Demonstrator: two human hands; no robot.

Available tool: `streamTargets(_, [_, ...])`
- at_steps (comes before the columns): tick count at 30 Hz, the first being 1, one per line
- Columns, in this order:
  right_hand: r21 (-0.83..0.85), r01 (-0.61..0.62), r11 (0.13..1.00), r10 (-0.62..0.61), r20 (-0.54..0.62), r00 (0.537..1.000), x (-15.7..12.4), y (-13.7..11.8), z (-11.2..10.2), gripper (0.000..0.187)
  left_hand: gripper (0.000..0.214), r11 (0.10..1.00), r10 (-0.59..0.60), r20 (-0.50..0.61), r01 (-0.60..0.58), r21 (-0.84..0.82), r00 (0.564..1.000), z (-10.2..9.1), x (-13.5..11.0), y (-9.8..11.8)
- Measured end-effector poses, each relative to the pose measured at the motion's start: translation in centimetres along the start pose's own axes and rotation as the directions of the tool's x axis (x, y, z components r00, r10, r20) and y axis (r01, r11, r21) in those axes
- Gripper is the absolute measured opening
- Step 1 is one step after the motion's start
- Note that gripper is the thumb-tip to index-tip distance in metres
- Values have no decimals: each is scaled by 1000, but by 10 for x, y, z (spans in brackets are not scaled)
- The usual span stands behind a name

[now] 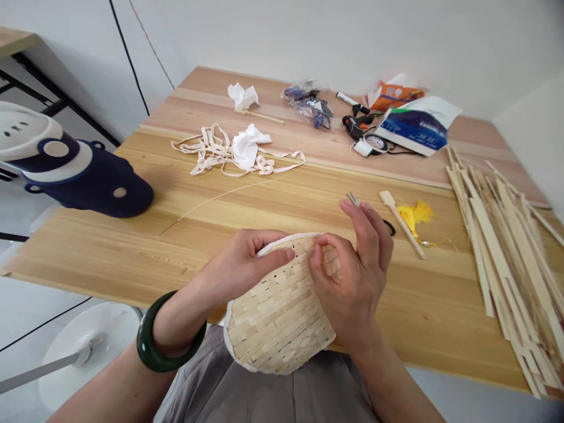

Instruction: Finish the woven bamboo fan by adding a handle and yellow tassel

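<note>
A woven bamboo-strip panel (pixel 277 317), rounded like a fan and edged with white cloth trim, is held over my lap at the table's front edge. My left hand (pixel 251 258) grips its upper left rim, thumb flat on the weave and fingers behind. At the upper rim, my right hand (pixel 352 264) pinches thumb and forefinger together against the trim, its other fingers raised. Whatever lies in that pinch is too small or hidden to make out. Just behind my right hand lie scissors (pixel 352 198), partly covered by my fingers.
Cream cloth tape (pixel 207 150) and crumpled white tissue (pixel 247 147) lie mid-table. A thin strand (pixel 211 198) curves nearby. Rightward are a small wooden paddle (pixel 403 223), yellow tassel (pixel 414 216) and bamboo strips (pixel 506 252). A glue gun (pixel 356 126) lies behind; a dark blue bottle (pixel 97 182) stands left.
</note>
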State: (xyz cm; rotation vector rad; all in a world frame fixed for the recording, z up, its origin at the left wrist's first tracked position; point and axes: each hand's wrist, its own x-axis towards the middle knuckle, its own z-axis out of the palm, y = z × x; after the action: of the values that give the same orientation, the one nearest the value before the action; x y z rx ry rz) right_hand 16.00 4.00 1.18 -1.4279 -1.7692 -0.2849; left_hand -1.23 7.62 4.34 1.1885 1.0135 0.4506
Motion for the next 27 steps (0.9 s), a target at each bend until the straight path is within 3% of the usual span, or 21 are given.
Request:
streamTargets(4, [177, -88, 980, 85, 28, 996, -2, 0, -3, 11, 26, 999, -25, 0, 25, -44, 1000, -1, 2, -3])
streamTargets(9, [392, -244, 887, 235, 71, 969, -8, 3, -10, 9, 27, 997, -16, -63, 12, -78, 998, -5, 4, -6])
streamTargets(11, [435, -341, 834, 339, 86, 937, -8, 11, -13, 29, 29, 995, -23, -48, 18, -100, 999, -7, 3, -6])
streamTargets(14, [502, -580, 641, 512, 283, 811, -6, 28, -20, 48, 30, 990, -33, -37, 27, -141, 999, -8, 2, -4])
streamTargets(17, [474, -794, 380, 574, 552, 604, -6, 42, -28, 34, 28, 983, -44, -31, 38, -181, 999, -8, 2, -3])
streamTargets(19, [436, -849, 298, 577, 627, 524, -6, 45, -33, 33, 28, 975, -53, -28, 46, -216, 998, -8, 3, -3])
streamTargets(21, [420, -857, 297, 577, 636, 512, -7, 44, -36, 31, 29, 967, -67, -25, 59, -247, 997, -8, 3, -3])
streamTargets(27, [447, -844, 295, 540, 651, 534, -5, 38, -39, 27, 35, 948, -93, 9, 91, -306, 996, -10, 6, -7])
